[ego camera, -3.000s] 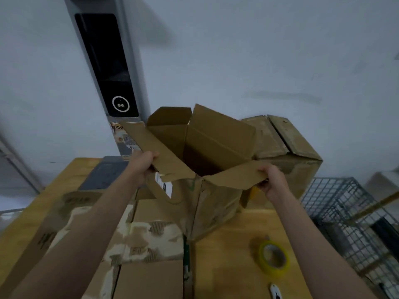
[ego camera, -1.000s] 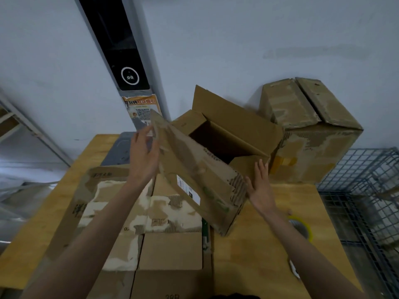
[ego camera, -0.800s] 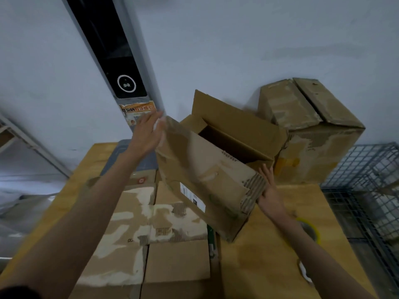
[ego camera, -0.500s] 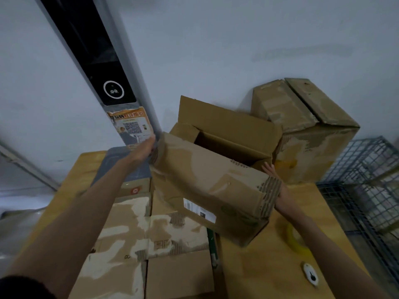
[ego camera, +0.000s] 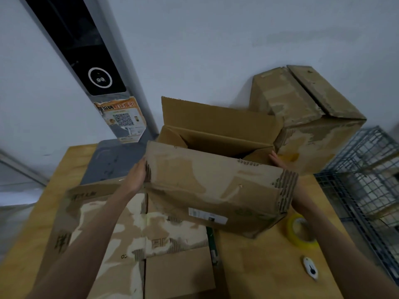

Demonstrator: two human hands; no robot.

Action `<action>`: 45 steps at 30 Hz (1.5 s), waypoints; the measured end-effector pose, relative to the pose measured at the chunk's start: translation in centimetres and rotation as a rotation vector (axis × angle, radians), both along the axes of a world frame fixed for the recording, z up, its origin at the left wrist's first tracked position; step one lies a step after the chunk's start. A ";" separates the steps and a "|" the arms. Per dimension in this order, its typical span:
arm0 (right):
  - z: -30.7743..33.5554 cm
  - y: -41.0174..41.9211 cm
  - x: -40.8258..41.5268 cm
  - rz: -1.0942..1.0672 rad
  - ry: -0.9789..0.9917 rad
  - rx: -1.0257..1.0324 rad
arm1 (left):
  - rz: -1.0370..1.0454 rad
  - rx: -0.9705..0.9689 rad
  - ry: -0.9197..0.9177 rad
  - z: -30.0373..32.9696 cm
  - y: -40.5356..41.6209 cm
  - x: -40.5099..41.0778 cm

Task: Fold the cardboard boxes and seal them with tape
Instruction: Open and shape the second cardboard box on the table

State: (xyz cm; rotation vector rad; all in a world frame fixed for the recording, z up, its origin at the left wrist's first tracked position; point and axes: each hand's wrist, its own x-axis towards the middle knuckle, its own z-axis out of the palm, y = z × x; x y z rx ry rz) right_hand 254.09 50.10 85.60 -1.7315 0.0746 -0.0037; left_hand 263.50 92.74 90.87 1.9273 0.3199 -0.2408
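Two hands: both lay against one open cardboard box (ego camera: pixel 216 186); one at each end of it
Left hand (ego camera: pixel 136 176): pressed flat against the box's left end, at the torn edge of the near flap; the fingers looked straight and together, holding nothing
Right hand (ego camera: pixel 278 162): mostly hidden behind the box's right end; only straight fingers showed above the torn corner, lying against the cardboard; how the rest of the hand lay could not be told
Open cardboard box: sat between the two hands, tipped a little toward the person; its near long flap was folded down toward the front; its far long flap stood up beyond the hands; a white label sat low on its near face
Flattened cardboard (ego camera: pixel 138 229): lay under the left forearm, spread on the wooden table (ego camera: pixel 269 262); its surface was badly peeled
Tape roll (ego camera: pixel 300 233): yellow; lay on the table just beside the right forearm, near the box's right corner
Small white tool (ego camera: pixel 310 267): lay on the table nearer the person than the tape roll; what it was could not be told
Closed cardboard box (ego camera: pixel 308 117): stood beyond the right hand, against the wall
Wire cage (ego camera: pixel 371 173): stood to the right of the right arm, past the table's edge
Grey panel (ego camera: pixel 112 162): lay beyond the left hand, at the table's far side
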 end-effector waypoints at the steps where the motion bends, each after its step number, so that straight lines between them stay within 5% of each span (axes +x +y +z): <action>1: 0.6 0.3 0.0 -0.002 0.008 0.024 | 0.000 -0.002 -0.015 -0.1 0.0 -0.3; 5: 2.1 0.4 -1.4 -0.097 0.140 0.238 | -0.025 -0.176 -0.033 -0.1 -0.3 -2.0; 9: 1.5 0.8 -4.3 -0.030 0.124 0.277 | -0.065 -0.109 -0.153 -0.1 -1.1 -2.9; 19: -0.9 1.3 -2.3 -0.165 0.081 -0.330 | -0.085 -0.036 -0.152 -0.5 -2.1 -7.4; 28: -1.1 1.0 -2.4 -0.167 0.110 -0.404 | 0.082 -0.085 -0.289 5.1 -1.1 1.2; 31: -1.0 1.0 -2.7 -0.170 0.105 -0.387 | -0.140 0.072 -0.386 8.3 -4.0 3.5; 39: -1.0 1.4 -3.0 -0.251 0.098 -0.371 | -0.785 0.840 -0.125 7.4 -5.4 6.9; 45: -1.2 1.9 -5.0 -0.299 0.364 -0.360 | -0.622 0.726 -0.105 4.4 -4.3 6.4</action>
